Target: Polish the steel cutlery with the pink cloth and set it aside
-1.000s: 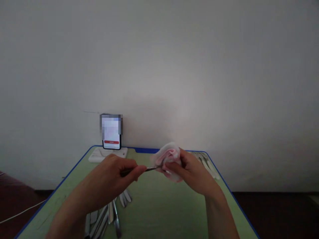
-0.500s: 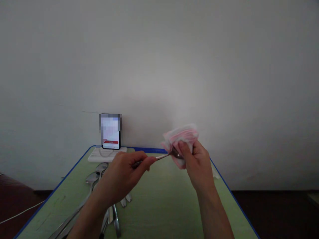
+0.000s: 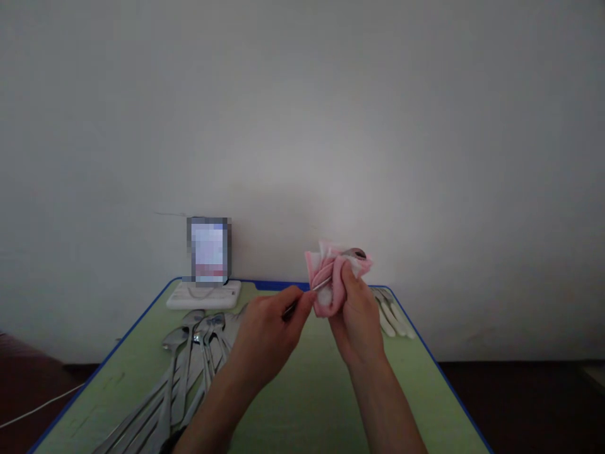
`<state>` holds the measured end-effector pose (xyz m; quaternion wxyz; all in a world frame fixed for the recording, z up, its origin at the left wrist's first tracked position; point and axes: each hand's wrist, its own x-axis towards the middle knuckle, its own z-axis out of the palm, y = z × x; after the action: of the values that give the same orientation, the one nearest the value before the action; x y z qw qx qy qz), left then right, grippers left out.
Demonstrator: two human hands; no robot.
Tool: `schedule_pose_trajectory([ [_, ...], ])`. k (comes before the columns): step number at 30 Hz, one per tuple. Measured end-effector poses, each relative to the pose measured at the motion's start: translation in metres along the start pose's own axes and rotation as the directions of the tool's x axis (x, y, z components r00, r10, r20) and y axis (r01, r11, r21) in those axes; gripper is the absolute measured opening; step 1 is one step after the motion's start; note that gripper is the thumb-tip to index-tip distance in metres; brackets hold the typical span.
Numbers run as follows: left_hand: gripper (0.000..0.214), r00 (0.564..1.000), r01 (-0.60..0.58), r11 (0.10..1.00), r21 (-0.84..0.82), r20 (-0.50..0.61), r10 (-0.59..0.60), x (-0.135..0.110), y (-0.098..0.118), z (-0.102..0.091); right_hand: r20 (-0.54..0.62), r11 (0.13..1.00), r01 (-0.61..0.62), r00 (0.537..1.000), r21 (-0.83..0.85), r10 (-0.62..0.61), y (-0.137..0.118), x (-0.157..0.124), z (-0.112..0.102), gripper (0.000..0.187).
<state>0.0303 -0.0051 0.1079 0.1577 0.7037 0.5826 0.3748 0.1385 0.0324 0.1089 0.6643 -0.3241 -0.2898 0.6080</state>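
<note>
Above the far part of the table, my left hand [image 3: 271,331] is closed around the handle of a metal spoon [image 3: 357,253]. The spoon slants up to the right, its bowl showing past the top of a pink and white cloth [image 3: 338,284]. My right hand [image 3: 362,315] is closed on that folded cloth, with the thumb pressing it against the spoon. Part of the spoon's neck is hidden in the folds. To the left of my left hand, several metal spoons [image 3: 174,340] lie in a pile on the table, partly covered by my forearm.
The green table [image 3: 302,403] has a blue rim and stands against a grey wall. At its back left, a phone [image 3: 208,252] with a blurred screen leans upright on a white stand [image 3: 203,295]. Several pieces of cutlery with white handles [image 3: 392,315] lie at the back right edge.
My left hand has moved right and slightly down, bringing the spoon deeper through the cloth, so its bowl now sticks out at the top. My right hand has shifted left, uncovering the white-handled cutlery.
</note>
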Motion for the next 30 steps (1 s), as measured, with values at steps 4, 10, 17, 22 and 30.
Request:
schedule_pose_trajectory([
  [4,0.035,0.999,-0.01,0.999,-0.045,0.048,0.012,-0.001,0.005,0.0,-0.004,0.998,0.019,1.0,0.064,-0.018,-0.001,0.004,-0.003,0.022],
  [10,0.026,0.989,-0.032,0.999,-0.01,0.143,0.033,-0.003,0.005,-0.002,-0.034,0.984,-0.033,0.999,0.173,0.039,-0.004,0.008,-0.003,0.022],
  [17,0.024,0.975,-0.058,0.998,-0.02,0.215,0.061,-0.003,0.007,-0.007,-0.07,0.982,-0.017,0.997,0.19,0.031,-0.002,0.01,-0.003,0.021],
  [22,0.03,0.969,-0.045,0.998,-0.039,0.241,0.053,-0.003,0.007,-0.012,-0.042,0.992,0.122,0.992,-0.011,-0.123,-0.006,0.013,-0.012,0.031],
  [30,0.044,0.928,-0.018,0.999,-0.039,0.371,0.032,-0.005,-0.005,-0.044,0.413,0.535,0.229,0.875,-0.813,0.253,-0.062,0.005,-0.054,0.027],
])
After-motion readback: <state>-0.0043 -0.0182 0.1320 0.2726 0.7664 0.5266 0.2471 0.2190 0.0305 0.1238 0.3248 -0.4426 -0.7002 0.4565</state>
